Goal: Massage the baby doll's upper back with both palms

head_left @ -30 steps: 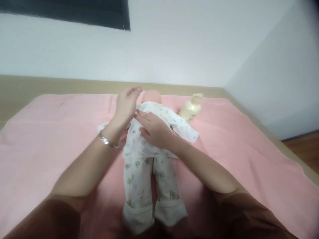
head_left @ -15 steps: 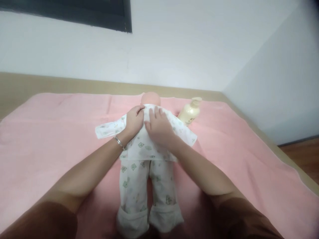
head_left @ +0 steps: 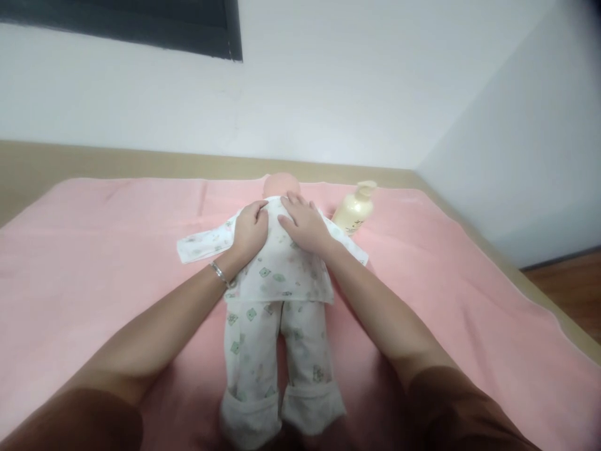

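A baby doll [head_left: 277,275] in a white printed top and matching trousers with turned-up cuffs lies stretched out, its bald head [head_left: 282,184] pointing away from me and its face out of sight. My left hand [head_left: 251,232] is wrapped round the doll's upper left side, with the thumb on the cloth and the other fingers partly hidden. Flat on the upper right of the torso, close to the shoulder, rests my right hand [head_left: 306,225], fingers stretched and spread. The doll's sleeves reach out to both sides.
Under the doll is a pink cloth [head_left: 117,269] over a pale wooden surface [head_left: 328,164]. A cream pump bottle [head_left: 354,210] stands tilted-looking beyond the right sleeve. White wall [head_left: 328,81] rises behind, with a dark frame [head_left: 141,25] at upper left.
My right hand has moved slightly up and outward from the middle of the torso toward the right shoulder. My left hand stays in place on the doll's side.
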Tool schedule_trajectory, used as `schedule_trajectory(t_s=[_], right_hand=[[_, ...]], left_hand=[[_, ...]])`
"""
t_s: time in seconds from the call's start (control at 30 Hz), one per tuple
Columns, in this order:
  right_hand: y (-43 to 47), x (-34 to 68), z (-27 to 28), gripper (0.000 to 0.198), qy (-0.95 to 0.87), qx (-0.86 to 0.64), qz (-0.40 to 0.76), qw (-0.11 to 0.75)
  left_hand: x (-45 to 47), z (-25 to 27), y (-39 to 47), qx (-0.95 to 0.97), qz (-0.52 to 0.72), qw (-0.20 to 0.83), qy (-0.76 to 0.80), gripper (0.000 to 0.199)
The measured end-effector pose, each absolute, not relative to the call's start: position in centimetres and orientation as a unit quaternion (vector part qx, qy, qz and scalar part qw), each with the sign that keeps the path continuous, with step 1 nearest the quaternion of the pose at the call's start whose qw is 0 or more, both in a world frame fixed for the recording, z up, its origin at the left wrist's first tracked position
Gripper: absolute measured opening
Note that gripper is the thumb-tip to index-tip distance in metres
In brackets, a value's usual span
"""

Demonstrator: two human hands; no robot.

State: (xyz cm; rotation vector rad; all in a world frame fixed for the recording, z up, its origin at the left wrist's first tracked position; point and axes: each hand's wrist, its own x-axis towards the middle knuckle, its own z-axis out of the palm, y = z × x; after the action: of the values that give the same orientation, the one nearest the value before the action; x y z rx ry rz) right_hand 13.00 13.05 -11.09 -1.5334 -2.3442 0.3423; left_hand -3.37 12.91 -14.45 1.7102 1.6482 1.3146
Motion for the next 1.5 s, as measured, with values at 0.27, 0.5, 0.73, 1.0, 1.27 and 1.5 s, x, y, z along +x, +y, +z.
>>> schedule_trajectory(t_s=[0.27,0.5,0.73,1.0,1.27,1.5], right_hand=[[7.6,9.7,-11.3,0.057,-0.872,-0.466,0.026,0.149],[12.4,12.2,-11.2,0.052,-0.861,-0.472,0.109,0.154],[7.0,9.6,-12.0,0.06,-0.851,-0.5,-0.032,0.158],[11.0,11.7,-10.6,0.059,-0.857,-0.494,0.082,0.119],[11.8,12.4,-11.6,0.068,-0.768,-0.622,0.057,0.14],[7.7,9.9,-11.6,0.059,-0.883,-0.439,-0.013,0.162]], left_hand=[[-3.9,-15.4,13.2,0.591,0.5,0.242,0.585,0.042],[-3.7,-14.9,13.1,0.603,0.486,0.225,0.591,0.043],[-3.8,-15.8,13.3,0.598,0.501,0.233,0.581,0.038],[-3.6,-15.0,12.8,0.614,0.489,0.215,0.581,0.042],[-3.6,-15.1,12.9,0.61,0.487,0.211,0.588,0.04],[-3.9,-15.6,13.1,0.607,0.497,0.224,0.578,0.039]])
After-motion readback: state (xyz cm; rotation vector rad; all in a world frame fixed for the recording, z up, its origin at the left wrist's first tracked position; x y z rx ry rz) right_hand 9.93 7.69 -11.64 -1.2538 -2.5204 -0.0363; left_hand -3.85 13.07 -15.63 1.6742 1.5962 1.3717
